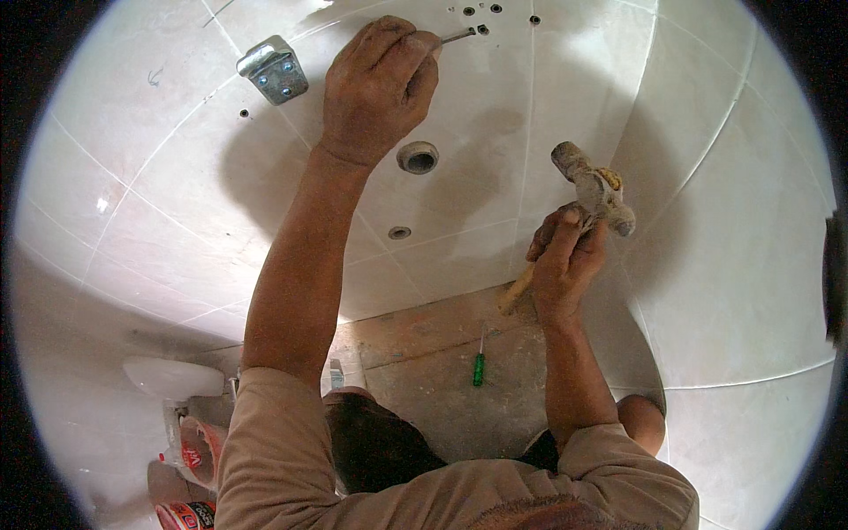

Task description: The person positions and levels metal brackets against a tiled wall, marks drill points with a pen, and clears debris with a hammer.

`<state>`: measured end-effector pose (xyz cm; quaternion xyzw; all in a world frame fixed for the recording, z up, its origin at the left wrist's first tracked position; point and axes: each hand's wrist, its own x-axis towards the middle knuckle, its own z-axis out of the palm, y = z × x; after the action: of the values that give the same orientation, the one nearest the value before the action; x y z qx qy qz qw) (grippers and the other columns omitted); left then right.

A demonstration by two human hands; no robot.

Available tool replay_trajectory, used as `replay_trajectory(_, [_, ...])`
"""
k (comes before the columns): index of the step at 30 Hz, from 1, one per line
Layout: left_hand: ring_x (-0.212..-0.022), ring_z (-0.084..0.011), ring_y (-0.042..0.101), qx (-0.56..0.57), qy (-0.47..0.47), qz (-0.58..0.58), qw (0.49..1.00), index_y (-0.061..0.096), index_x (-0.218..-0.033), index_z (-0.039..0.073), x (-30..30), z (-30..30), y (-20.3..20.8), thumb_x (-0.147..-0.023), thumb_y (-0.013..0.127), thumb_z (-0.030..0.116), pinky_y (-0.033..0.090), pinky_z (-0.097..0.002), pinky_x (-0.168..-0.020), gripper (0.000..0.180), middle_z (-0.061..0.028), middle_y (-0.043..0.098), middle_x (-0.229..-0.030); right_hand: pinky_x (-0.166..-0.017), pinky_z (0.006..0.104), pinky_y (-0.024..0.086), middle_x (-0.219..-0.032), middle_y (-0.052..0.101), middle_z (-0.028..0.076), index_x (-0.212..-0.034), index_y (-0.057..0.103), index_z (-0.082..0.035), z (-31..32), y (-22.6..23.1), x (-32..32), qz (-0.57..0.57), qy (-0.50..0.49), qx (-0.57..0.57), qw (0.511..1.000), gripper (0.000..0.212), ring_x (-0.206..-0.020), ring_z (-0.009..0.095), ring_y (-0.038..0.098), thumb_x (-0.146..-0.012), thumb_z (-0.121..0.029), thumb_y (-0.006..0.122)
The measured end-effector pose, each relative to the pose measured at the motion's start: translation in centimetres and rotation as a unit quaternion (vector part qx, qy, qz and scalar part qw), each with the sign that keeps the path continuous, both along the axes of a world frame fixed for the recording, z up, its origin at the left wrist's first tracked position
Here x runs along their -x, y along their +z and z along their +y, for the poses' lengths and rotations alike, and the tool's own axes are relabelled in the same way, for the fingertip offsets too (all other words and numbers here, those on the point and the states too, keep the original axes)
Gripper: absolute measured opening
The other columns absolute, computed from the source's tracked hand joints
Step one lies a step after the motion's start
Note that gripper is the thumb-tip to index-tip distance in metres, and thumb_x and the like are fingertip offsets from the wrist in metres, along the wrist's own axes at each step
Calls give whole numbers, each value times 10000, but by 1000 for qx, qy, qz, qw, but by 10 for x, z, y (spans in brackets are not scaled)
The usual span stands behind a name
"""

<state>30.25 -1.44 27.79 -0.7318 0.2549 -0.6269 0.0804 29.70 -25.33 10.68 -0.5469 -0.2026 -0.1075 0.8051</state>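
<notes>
At the top of the tiled wall (477, 185), my left hand (375, 84) pinches a thin metal rod (458, 36). Its tip meets the wall at one of several small drilled holes (483, 30); whether the rod is a nail or a punch I cannot make out. To the right and lower, my right hand (565, 265) grips a worn hammer (592, 187) close under its head, the wooden handle sticking out below the fist. The hammer head is apart from the rod. A metal bracket (274, 72) with screws is fixed on the wall left of my left hand.
Two larger round openings sit in the wall, a wide pipe hole (418, 158) and a smaller one (399, 233) below. A green-handled screwdriver (479, 369) lies on the dusty floor (424, 402). At lower left are a white basin (175, 376) and a reddish bucket (201, 449).
</notes>
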Motion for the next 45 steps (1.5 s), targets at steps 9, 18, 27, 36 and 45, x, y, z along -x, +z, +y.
replay_trajectory(9, [-878, -310, 705, -7, 4, -9, 1000, 712, -992, 73, -2, 4, -3, -796, 756, -1, 606, -402, -769, 214, -123, 711, -955, -490, 280, 430, -737, 496, -6, -1045, 488, -89, 6, -14, -2, -5, 10, 25, 1000, 233, -574, 75, 453, -1102, -313, 511])
replay_trajectory(18, [-873, -315, 700, -11, 16, 2, 1000, 697, -998, 65, 0, 4, 0, -809, 755, 9, 603, -410, -764, 204, -126, 705, -954, -490, 270, 410, -725, 482, -12, -1017, 483, -85, 12, -9, -2, -31, 18, 48, 998, 264, -573, 70, 440, -1107, -332, 498])
replay_trajectory(27, [-818, -329, 682, 16, 4, -5, 1000, 690, -945, -11, 11, -14, 4, -787, 712, -91, 588, -403, -713, 179, -149, 650, -890, -477, 264, 397, -694, 496, -4, -1061, 521, -16, 38, 41, -31, -159, -33, 105, 981, 323, -548, 77, 452, -1115, -331, 475])
replay_trajectory(36, [-789, -329, 674, 21, -49, -13, 999, 681, -940, -12, 6, -8, 4, -780, 713, -98, 575, -400, -670, 185, -155, 640, -883, -585, 384, 502, -738, 664, 151, -1178, 560, -13, 53, 75, -52, -206, -81, 102, 970, 271, -617, 244, 639, -1049, -252, 570])
replay_trajectory(45, [-807, -330, 682, 20, -43, -16, 999, 679, -946, -13, 5, -9, 3, -761, 728, -88, 583, -409, -688, 206, -153, 649, -884, -461, 257, 409, -669, 522, -2, -1059, 527, -20, 64, 75, -58, -275, -81, 75, 955, 294, -530, 71, 475, -1105, -310, 501])
